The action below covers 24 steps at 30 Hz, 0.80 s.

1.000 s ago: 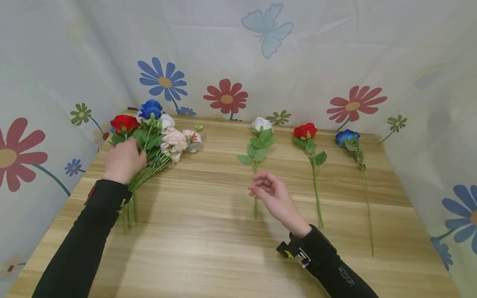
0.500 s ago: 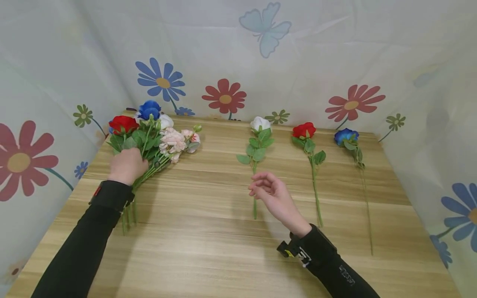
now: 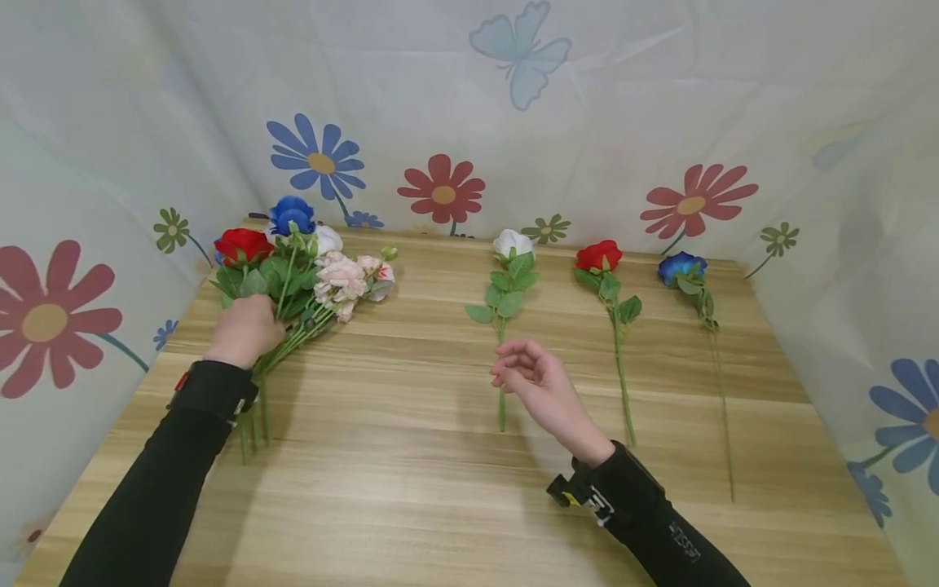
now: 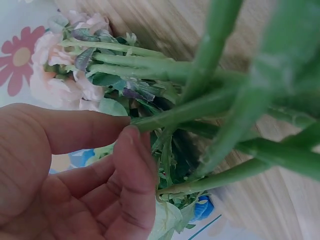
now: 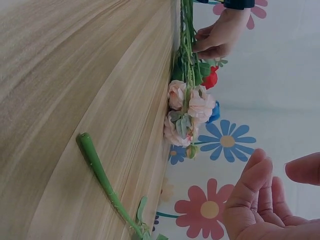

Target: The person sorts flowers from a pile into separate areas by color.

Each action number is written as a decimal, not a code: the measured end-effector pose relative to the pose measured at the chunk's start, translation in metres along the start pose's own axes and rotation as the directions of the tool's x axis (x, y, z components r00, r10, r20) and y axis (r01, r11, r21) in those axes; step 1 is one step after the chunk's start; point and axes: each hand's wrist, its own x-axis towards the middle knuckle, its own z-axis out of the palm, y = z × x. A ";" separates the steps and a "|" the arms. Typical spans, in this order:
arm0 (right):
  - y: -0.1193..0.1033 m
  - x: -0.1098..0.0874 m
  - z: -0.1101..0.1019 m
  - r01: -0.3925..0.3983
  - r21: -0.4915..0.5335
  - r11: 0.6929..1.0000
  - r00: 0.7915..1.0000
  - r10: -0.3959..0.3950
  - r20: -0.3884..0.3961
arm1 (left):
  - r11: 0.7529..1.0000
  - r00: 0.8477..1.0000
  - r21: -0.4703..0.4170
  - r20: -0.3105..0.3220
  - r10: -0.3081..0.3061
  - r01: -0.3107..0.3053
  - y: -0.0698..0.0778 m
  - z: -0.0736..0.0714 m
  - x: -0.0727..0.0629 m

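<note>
My left hand point(image 3: 246, 330) is at the bunch of artificial flowers at the table's left side. In the left wrist view its thumb and forefinger pinch a green flower stem point(image 4: 165, 118) among several crossing stems. Which bloom this stem carries I cannot tell. The bunch shows a red rose point(image 3: 242, 244), a blue rose point(image 3: 291, 214), a white rose point(image 3: 327, 240) and pale pink flowers point(image 3: 341, 277). My right hand point(image 3: 541, 390) hovers with loosely bent fingers over the stem of a single white rose point(image 3: 513, 243), holding nothing; thumb and fingertips stand apart in the right wrist view.
On the wooden table point(image 3: 411, 489), a single red rose point(image 3: 599, 256) and a single blue rose point(image 3: 682, 267) lie to the right of the single white one, stems toward me. A flower-print curtain point(image 3: 587, 122) encloses the table's back and sides.
My left hand has drawn slightly down toward me along the bunch, from near the red rose to the stems. The right hand has stayed in place.
</note>
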 end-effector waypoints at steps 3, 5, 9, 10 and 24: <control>0.000 0.000 0.000 -0.003 -0.001 1.000 1.000 0.003 0.001 | 0.999 0.999 -0.041 -0.029 0.018 -0.019 -0.001 0.001 -0.001; 0.000 0.000 0.001 -0.005 0.000 1.000 1.000 0.005 0.003 | 0.997 0.998 -0.073 -0.051 0.036 -0.039 -0.001 0.002 -0.002; 0.000 0.000 0.001 -0.005 0.000 1.000 1.000 0.005 0.005 | 0.989 0.993 -0.128 -0.097 0.066 -0.078 -0.003 0.002 -0.005; 0.000 0.000 0.001 -0.005 0.000 1.000 1.000 0.005 0.006 | 0.987 0.993 -0.142 -0.100 0.066 -0.079 -0.002 0.002 -0.005; 0.002 0.001 0.003 -0.014 0.000 1.000 1.000 0.014 0.013 | 0.940 0.964 -0.291 -0.243 0.107 -0.178 0.001 -0.003 -0.009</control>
